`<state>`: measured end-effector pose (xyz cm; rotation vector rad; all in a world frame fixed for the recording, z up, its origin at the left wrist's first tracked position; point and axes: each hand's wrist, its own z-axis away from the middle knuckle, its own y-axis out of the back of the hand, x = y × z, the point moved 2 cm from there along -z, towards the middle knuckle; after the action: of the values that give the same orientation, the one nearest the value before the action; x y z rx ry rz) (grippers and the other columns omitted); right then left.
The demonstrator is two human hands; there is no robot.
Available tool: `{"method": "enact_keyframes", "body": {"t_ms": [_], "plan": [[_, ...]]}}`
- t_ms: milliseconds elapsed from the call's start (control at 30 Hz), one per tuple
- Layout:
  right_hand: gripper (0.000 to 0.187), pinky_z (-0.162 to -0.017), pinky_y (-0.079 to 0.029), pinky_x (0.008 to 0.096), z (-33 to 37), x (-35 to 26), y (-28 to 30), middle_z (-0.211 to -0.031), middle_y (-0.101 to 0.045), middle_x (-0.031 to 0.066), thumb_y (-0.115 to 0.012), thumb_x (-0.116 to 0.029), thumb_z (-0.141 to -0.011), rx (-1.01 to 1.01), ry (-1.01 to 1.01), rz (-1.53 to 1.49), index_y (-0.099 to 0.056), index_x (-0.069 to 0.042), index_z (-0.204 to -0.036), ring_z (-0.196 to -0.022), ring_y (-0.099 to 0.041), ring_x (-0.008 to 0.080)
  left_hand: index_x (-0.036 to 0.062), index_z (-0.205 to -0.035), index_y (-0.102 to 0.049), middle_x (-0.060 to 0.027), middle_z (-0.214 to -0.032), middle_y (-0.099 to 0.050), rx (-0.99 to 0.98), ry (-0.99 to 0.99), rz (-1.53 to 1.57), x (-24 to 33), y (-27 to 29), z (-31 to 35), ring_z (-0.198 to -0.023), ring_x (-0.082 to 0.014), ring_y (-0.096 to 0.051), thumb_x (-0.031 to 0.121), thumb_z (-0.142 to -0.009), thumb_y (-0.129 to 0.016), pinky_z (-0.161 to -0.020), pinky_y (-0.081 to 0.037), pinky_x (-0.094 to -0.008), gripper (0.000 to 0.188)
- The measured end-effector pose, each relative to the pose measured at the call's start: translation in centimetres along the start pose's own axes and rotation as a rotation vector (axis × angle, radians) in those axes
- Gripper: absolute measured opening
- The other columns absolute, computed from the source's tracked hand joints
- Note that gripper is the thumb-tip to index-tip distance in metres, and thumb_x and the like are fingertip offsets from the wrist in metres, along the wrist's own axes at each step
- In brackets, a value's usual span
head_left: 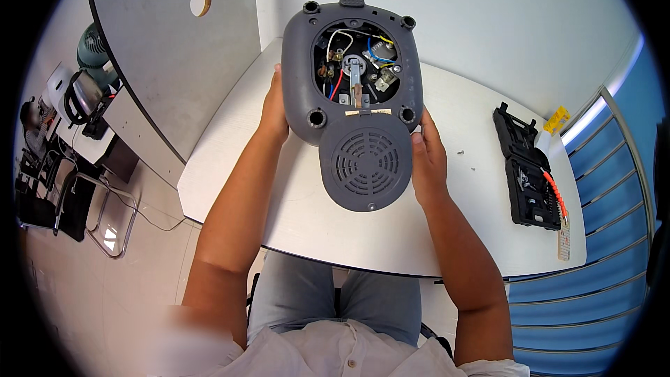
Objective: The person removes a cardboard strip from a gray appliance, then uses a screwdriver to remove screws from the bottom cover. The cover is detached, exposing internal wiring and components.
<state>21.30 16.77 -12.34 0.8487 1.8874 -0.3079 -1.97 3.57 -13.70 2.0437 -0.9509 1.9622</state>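
Observation:
A dark grey rice cooker [300,91] is turned so its underside faces me, over the white table. My left hand [275,108] grips its left side, with the fingers mostly hidden behind the body. On the other side, my right hand [428,157] holds the lower right edge, next to the vented bottom cover [366,164]. That round cover hangs down toward me from the opening. Inside the opening show red, blue, white and yellow wires, metal terminals and a central metal lever [356,73]. Several round feet stand out at the body's corners.
Two small screws [460,152] lie on the white table [307,230] right of my right hand. Farther right is an opened black tool case [525,174] with an orange flexible shaft [555,192]. A grey partition [167,63] rises at the left; a metal railing [628,167] borders the right.

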Motion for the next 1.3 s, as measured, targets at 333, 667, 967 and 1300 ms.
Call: {"method": "enact_keyframes", "body": {"t_ms": [333, 667, 967, 1300], "plan": [[0.063, -0.053, -0.044, 0.0211, -0.3, -0.1, 0.0, -0.143, -0.039, 0.0088, -0.047, -0.039, -0.094, -0.105, -0.152, 0.028, -0.027, -0.012, -0.147, -0.086, -0.060, 0.0120, 0.0032, -0.138, -0.042, -0.0128, -0.140, -0.045, -0.141, -0.013, 0.086, -1.2, -0.1, -0.4, -0.131, -0.0224, -0.038, 0.056, -0.099, -0.025, -0.110, -0.024, -0.0333, 0.068], [0.060, -0.053, -0.042, 0.0202, -0.6, 0.0, 0.5, -0.144, -0.038, 0.0097, -0.042, -0.037, -0.096, -0.113, -0.159, -0.102, -0.027, -0.006, -0.145, -0.079, -0.060, 0.0110, 0.0030, -0.138, -0.038, -0.0137, -0.138, -0.045, -0.138, -0.006, 0.151, -1.6, -0.4, -0.4, -0.128, -0.0212, -0.041, 0.045, -0.102, -0.024, -0.109, -0.028, -0.0333, 0.057], [0.061, -0.049, -0.040, 0.0214, -0.9, 2.1, 1.0, -0.131, -0.048, 0.0151, -0.042, -0.051, -0.095, -0.095, -0.167, -0.388, -0.034, -0.002, -0.131, -0.063, -0.052, 0.0090, 0.0086, -0.145, -0.024, -0.0126, -0.144, -0.034, -0.186, -0.629, -0.100, 1.6, -1.2, 1.1, -0.132, -0.0244, -0.035, 0.066, -0.092, -0.029, -0.110, -0.030, -0.0403, 0.079], [0.073, -0.043, -0.035, 0.0173, -1.1, 0.6, 1.8, -0.079, -0.059, -0.0003, -0.049, -0.061, -0.089, 0.015, -0.150, -0.291, -0.043, -0.002, -0.131, -0.053, -0.047, 0.0038, 0.0072, -0.141, -0.036, -0.0166, -0.150, -0.026, -0.139, -0.895, -0.322, 2.1, -1.4, 2.2, -0.139, -0.0301, -0.024, 0.068, -0.090, -0.030, -0.113, -0.019, -0.0417, 0.080]]}}
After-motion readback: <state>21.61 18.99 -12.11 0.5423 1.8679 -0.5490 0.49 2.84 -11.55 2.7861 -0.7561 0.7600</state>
